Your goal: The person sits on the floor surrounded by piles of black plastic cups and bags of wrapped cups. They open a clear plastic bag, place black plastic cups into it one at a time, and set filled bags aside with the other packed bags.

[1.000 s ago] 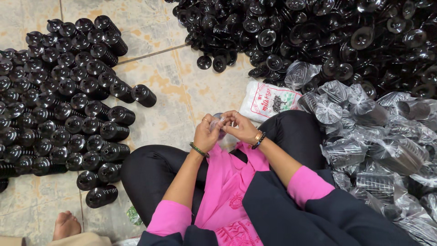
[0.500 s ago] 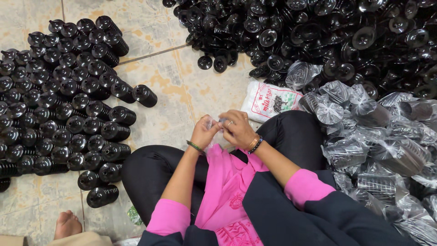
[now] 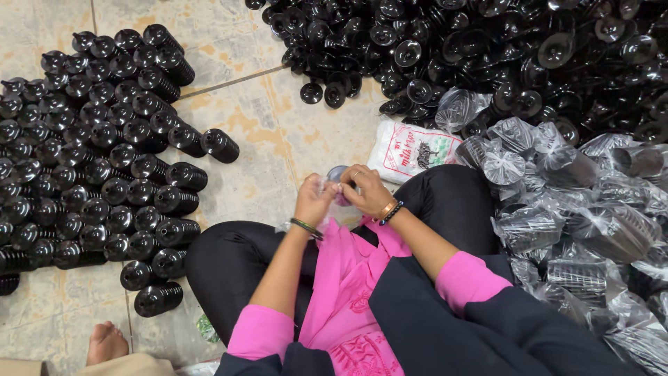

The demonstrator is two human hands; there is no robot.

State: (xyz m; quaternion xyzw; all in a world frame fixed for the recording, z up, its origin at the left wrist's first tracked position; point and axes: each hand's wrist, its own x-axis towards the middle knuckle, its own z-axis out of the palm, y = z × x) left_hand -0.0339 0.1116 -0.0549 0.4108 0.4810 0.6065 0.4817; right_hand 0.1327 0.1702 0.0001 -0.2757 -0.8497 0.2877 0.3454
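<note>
- The left hand (image 3: 314, 200) is raised over the lap, wrist bent and fingers curled inward, pinching a clear plastic bag (image 3: 332, 191) from its 9 o'clock side.
- The right hand (image 3: 365, 189) meets it from 3 o'clock, palm down and fingers bent over the top of the bag; the two hands are together, almost touching, both clamped on the bag.
- The bag sits between the fingertips at mid-frame, just above the knees. It is thin, see-through and crumpled, with a small round dark shape showing at its 12 o'clock edge; what lies inside cannot be told.
- A green bangle (image 3: 304, 226) rings the left wrist; a gold bangle and dark beads (image 3: 388, 211) ring the right.
- At 9 o'clock, stacked black plastic pieces (image 3: 104, 153) lie in rows on the tiled floor (image 3: 264, 132).
- At 1 o'clock is a loose black heap (image 3: 487, 49); at 3 o'clock, filled clear bags (image 3: 584, 223).
- A white printed sack (image 3: 410, 150) lies just beyond the right hand.
</note>
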